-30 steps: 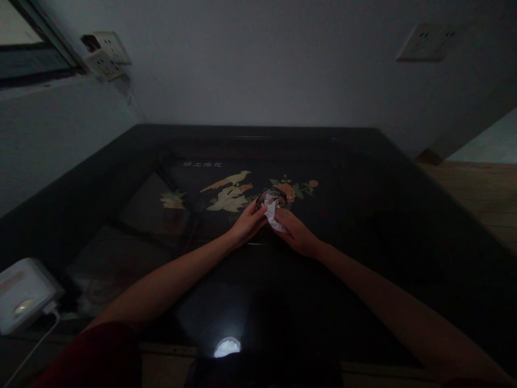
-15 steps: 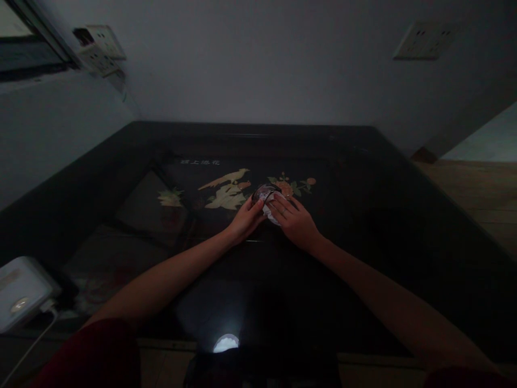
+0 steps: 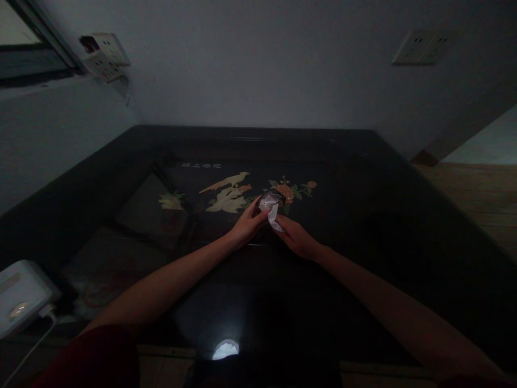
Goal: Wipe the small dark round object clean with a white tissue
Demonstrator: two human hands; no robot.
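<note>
Over the middle of a glossy dark table [image 3: 363, 291], my left hand [image 3: 247, 223] is wrapped around the left side of a small, shiny, see-through vessel that looks like a glass cup [image 3: 278, 195]. Its open side faces up and away from me. My right hand [image 3: 297, 236] pinches a crumpled white tissue [image 3: 274, 218] at the vessel's near right side. Part of the tissue hangs below the rim, and pale material shows inside or through the glass. Dim light blurs the exact outline, and the right fingertips are partly hidden behind the tissue.
A white box-shaped device [image 3: 24, 293] with a cable [image 3: 36, 345] sits at the table's left edge. The tabletop carries a bird picture [image 3: 226, 196] and flowers. Behind it rises a wall with a right socket plate [image 3: 422, 47] and left sockets [image 3: 109, 48].
My right hand has drawn down from over the vessel to its near side, pulling the tissue along and uncovering the rim. My left hand keeps hold of the vessel.
</note>
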